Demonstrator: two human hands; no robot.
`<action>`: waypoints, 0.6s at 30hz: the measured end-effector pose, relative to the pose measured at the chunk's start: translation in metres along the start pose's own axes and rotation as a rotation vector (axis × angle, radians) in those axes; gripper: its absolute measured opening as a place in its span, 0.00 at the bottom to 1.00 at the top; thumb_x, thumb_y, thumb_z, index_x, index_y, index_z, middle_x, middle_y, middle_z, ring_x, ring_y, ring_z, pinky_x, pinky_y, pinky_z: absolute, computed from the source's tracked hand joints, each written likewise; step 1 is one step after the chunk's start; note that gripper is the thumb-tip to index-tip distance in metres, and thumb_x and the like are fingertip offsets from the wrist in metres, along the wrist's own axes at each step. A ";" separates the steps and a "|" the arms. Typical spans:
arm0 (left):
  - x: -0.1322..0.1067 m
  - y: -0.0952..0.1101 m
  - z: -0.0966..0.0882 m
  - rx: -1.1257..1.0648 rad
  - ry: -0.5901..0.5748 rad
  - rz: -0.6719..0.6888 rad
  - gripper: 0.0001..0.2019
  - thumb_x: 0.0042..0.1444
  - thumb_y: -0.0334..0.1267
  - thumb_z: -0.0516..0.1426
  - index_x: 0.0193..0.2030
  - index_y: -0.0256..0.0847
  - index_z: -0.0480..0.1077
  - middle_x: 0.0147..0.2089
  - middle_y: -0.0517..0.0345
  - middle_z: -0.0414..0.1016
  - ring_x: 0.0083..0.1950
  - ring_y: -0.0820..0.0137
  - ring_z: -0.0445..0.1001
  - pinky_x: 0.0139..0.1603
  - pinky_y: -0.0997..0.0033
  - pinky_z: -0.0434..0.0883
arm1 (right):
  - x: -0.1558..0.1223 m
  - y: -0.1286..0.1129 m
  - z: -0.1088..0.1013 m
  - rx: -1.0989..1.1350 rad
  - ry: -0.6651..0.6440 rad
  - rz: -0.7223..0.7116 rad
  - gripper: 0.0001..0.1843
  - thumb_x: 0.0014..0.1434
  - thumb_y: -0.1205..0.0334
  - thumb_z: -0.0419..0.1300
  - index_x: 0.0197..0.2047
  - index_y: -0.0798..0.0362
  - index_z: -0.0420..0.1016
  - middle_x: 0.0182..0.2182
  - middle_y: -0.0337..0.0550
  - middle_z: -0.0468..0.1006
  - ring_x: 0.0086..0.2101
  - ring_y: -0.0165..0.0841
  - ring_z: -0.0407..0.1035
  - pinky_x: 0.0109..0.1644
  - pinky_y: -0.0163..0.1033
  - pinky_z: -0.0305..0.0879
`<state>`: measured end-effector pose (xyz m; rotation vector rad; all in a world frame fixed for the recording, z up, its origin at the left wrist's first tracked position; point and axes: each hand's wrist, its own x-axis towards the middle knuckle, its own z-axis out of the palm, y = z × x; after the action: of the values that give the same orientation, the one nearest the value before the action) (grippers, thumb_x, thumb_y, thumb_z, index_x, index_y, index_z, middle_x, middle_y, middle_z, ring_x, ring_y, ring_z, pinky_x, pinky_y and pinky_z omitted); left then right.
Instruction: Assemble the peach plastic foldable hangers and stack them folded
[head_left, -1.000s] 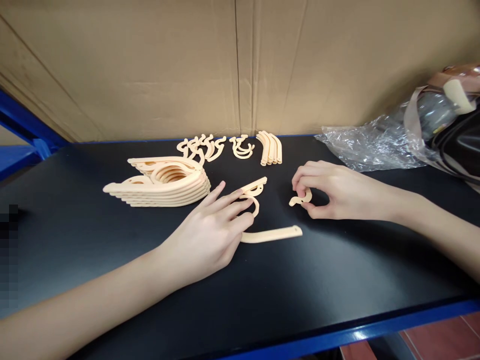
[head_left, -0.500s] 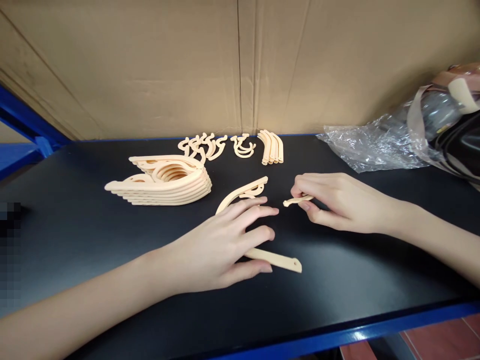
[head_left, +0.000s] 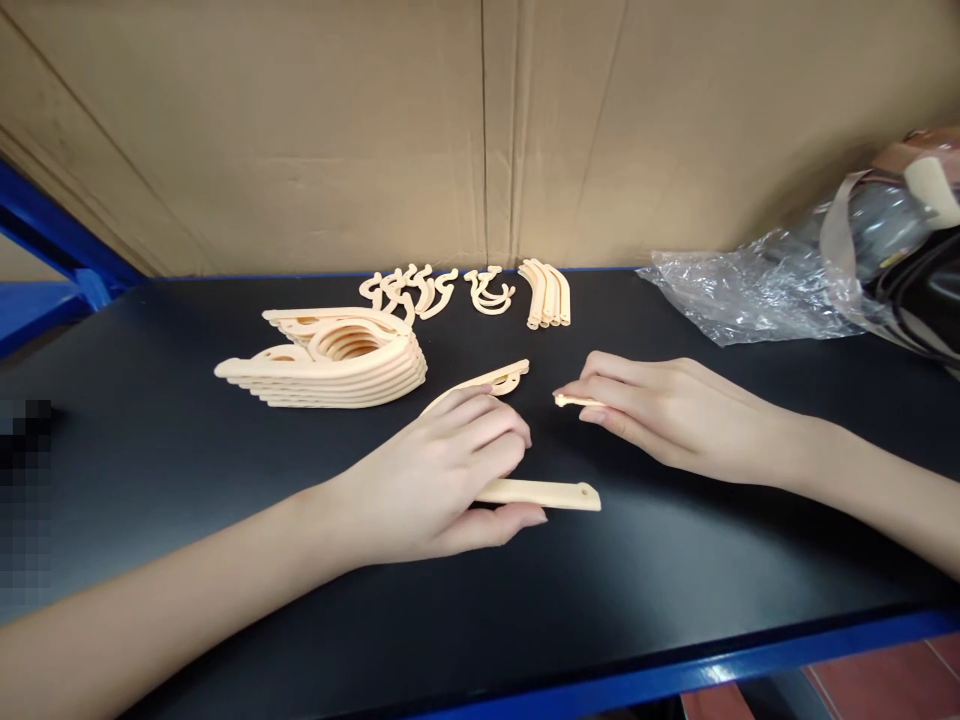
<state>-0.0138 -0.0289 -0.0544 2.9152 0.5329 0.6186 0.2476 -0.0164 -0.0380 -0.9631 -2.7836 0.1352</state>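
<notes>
My left hand [head_left: 450, 470] is closed round a cream plastic folding clothes hanger [head_left: 551, 494]. One flat arm, with a small hole at its end, sticks out to the right above my thumb. The other arm shows beyond my knuckles, and the hanger's middle is hidden under my palm. To the right, my right hand [head_left: 667, 415] pinches a small cream plastic piece [head_left: 576, 401] between thumb and fingers; only its slim end shows, apart from the hanger. Behind my left hand lies a stack of folded cream hangers [head_left: 330, 385].
Along the back of the black tabletop [head_left: 300, 640] lie several curved hooks [head_left: 442, 293], more hooks [head_left: 491, 292] and a row of curved strips [head_left: 551, 295]. Clear plastic wrapping [head_left: 750, 295] and a bag [head_left: 930, 260] sit at the right. Cardboard [head_left: 337, 130] stands behind.
My left fingers have curled in round the hanger, and its near arm has tilted up towards level. My right hand has shifted slightly left with the small piece, its fingers straighter.
</notes>
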 end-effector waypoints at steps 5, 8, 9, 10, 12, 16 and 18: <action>-0.003 -0.004 0.002 0.058 0.054 0.045 0.12 0.67 0.41 0.53 0.36 0.36 0.69 0.39 0.51 0.75 0.42 0.65 0.72 0.56 0.60 0.68 | 0.000 0.002 0.000 0.143 -0.033 -0.034 0.18 0.73 0.57 0.44 0.52 0.54 0.72 0.34 0.40 0.71 0.28 0.27 0.67 0.33 0.34 0.60; -0.004 -0.006 0.003 0.047 0.078 0.025 0.13 0.68 0.40 0.52 0.33 0.38 0.69 0.35 0.54 0.73 0.37 0.67 0.69 0.56 0.60 0.67 | -0.001 0.002 -0.001 0.214 -0.022 -0.066 0.15 0.72 0.61 0.46 0.50 0.55 0.72 0.33 0.39 0.71 0.28 0.26 0.65 0.32 0.33 0.59; -0.004 -0.006 0.004 0.039 0.067 0.002 0.13 0.68 0.41 0.51 0.33 0.38 0.69 0.34 0.55 0.72 0.37 0.67 0.68 0.55 0.60 0.67 | -0.001 0.001 -0.001 0.239 -0.015 -0.080 0.15 0.72 0.62 0.46 0.50 0.56 0.72 0.33 0.39 0.71 0.28 0.26 0.65 0.32 0.32 0.59; -0.004 -0.007 0.004 0.028 0.056 -0.019 0.14 0.68 0.41 0.51 0.34 0.38 0.69 0.34 0.55 0.72 0.38 0.67 0.68 0.55 0.60 0.66 | -0.001 0.001 -0.002 0.262 -0.009 -0.093 0.15 0.71 0.62 0.47 0.50 0.56 0.72 0.33 0.39 0.71 0.28 0.25 0.65 0.32 0.32 0.59; -0.004 -0.008 0.003 -0.001 0.034 -0.055 0.14 0.69 0.41 0.49 0.36 0.38 0.69 0.35 0.55 0.72 0.39 0.67 0.67 0.55 0.60 0.66 | -0.002 -0.001 -0.003 0.293 -0.008 -0.109 0.14 0.71 0.63 0.47 0.49 0.56 0.72 0.32 0.39 0.70 0.28 0.26 0.64 0.32 0.32 0.58; -0.003 -0.009 0.002 -0.054 0.018 -0.090 0.14 0.70 0.40 0.47 0.38 0.37 0.69 0.35 0.55 0.71 0.38 0.67 0.66 0.56 0.60 0.64 | -0.002 -0.005 -0.004 0.341 -0.044 -0.110 0.14 0.71 0.63 0.47 0.44 0.56 0.73 0.30 0.38 0.67 0.27 0.25 0.61 0.31 0.32 0.57; -0.003 -0.009 0.002 -0.077 0.013 -0.095 0.14 0.70 0.40 0.47 0.39 0.37 0.69 0.35 0.56 0.70 0.38 0.67 0.66 0.57 0.60 0.63 | -0.001 -0.007 -0.005 0.364 -0.040 -0.113 0.14 0.72 0.63 0.47 0.42 0.56 0.72 0.30 0.38 0.66 0.26 0.25 0.61 0.31 0.32 0.57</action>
<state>-0.0181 -0.0216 -0.0587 2.7975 0.6307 0.6320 0.2455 -0.0222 -0.0323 -0.7181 -2.7032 0.6243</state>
